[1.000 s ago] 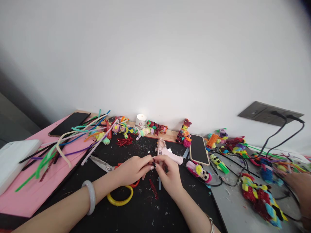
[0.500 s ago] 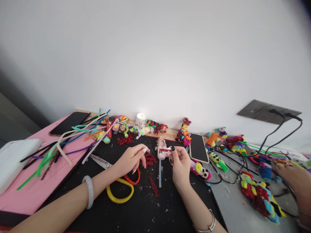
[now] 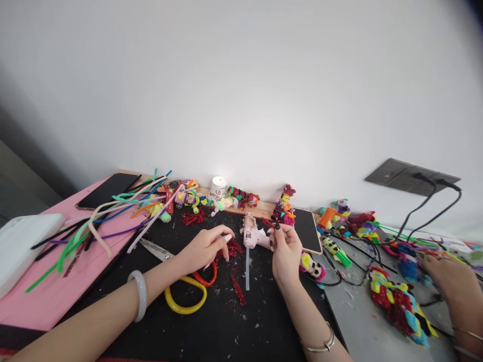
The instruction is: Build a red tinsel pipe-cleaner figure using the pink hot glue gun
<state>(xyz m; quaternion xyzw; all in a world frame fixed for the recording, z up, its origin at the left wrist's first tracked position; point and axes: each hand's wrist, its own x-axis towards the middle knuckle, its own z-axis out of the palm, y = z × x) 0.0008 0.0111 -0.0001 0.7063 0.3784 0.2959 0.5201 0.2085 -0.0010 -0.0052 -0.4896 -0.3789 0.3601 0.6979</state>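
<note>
The right hand (image 3: 286,250) has its fingers clamped on the glue gun (image 3: 255,237) mid-surface, the left hand (image 3: 206,246), fingers curled together, touches red scraps (image 3: 231,249); steady the gun, nozzle clear of skin

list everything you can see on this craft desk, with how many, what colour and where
glue gun: one, pale pink, centre of the black mat, beside the right hand
glue stick: one, clear, out of the gun's back
scissors: one pair, yellow and orange handles, under the left hand
red glitter pieces: several, red, by the left fingers
pipe cleaners: many, mixed colours, on the pink board at left
phones: two, dark screens, one right of the gun, one far left
candle: one, white, lit, by the wall
finished figures: many, multicoloured, along the wall and at right
another person's hand: one, right edge
left hand: curled over glitter pieces
right hand: by the gun, pinching something small
</note>
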